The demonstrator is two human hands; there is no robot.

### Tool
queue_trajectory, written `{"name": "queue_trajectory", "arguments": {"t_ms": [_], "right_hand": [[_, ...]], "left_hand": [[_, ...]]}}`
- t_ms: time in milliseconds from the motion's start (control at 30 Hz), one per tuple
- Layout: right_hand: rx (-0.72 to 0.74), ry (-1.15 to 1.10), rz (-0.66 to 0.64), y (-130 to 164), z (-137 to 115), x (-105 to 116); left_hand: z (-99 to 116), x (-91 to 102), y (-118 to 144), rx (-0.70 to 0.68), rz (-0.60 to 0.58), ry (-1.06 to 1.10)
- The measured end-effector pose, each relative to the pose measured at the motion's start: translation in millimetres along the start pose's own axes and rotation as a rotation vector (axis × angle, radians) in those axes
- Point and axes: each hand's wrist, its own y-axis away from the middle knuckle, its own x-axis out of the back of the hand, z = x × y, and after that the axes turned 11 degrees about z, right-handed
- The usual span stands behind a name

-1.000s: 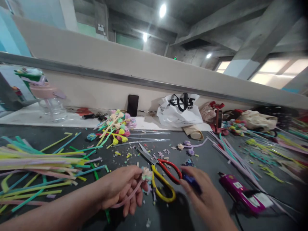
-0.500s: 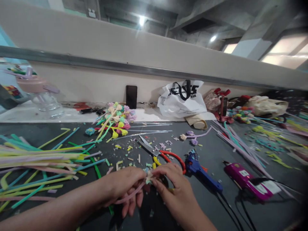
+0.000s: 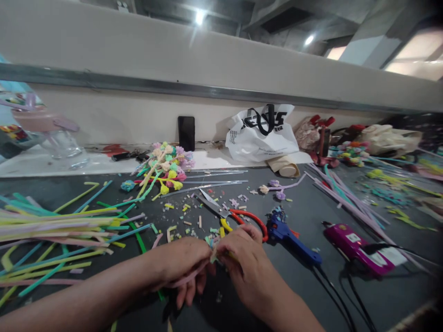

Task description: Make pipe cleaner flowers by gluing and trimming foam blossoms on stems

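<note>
My left hand (image 3: pixel 180 267) and right hand (image 3: pixel 242 263) pinch a pink pipe cleaner (image 3: pixel 188 278) just before the scissors (image 3: pixel 230 216).

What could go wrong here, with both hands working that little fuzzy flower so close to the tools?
The scissors lie open right beyond the right hand, blades bare; a reach forward might graze them. The blue glue gun and pink glue gun rest nearby with cords trailing; a snagged cord could drag one. The pink stem in the left hand may catch scraps.
</note>
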Motion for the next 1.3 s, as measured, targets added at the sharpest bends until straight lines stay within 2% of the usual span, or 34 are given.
{"name": "queue_trajectory", "arguments": {"t_ms": [100,200,233,367,433,833,933,1000,1100,1200,1300], "right_hand": [[0.014,-0.012,-0.005,2.1,1.0,-0.5],[0.017,-0.013,-0.008,2.7,0.4,-0.3],[0.018,-0.013,-0.008,2.4,0.0,-0.2],[0.003,-0.014,-0.013,0.6,-2.0,0.0],[-0.009,-0.016,-0.019,0.5,-2.9,0.1],[-0.032,-0.020,-0.039,6.2,-1.1,-3.8],[-0.018,-0.078,0.024,8.2,1.2,1.7],[-0.054,-0.134,0.134,10.3,3.5,5.8],[-0.210,-0.265,0.256,12.8,5.6,7.9],[-0.308,-0.430,0.238,14.1,4.8,4.9],[-0.314,-0.476,0.192,15.1,2.6,1.1]], "left_hand": [[-0.8,0.3,-3.1,0.012,-0.060,-0.019],[9.4,-2.9,-0.4,0.072,-0.118,-0.086],[13.7,-5.0,2.2,0.077,-0.095,-0.100],[26.8,-15.9,15.9,0.053,0.153,-0.085],[29.5,-19.4,20.6,0.057,0.205,-0.083],[20.7,-20.5,20.0,-0.054,0.233,-0.004],[26.3,-20.2,23.2,-0.056,0.241,0.056],[32.0,-17.0,26.4,-0.057,0.222,0.136],[37.5,-9.0,30.8,-0.054,0.119,0.286],[35.4,-2.6,32.3,-0.050,0.021,0.403],[29.1,-0.6,31.7,-0.062,-0.026,0.483]]}}
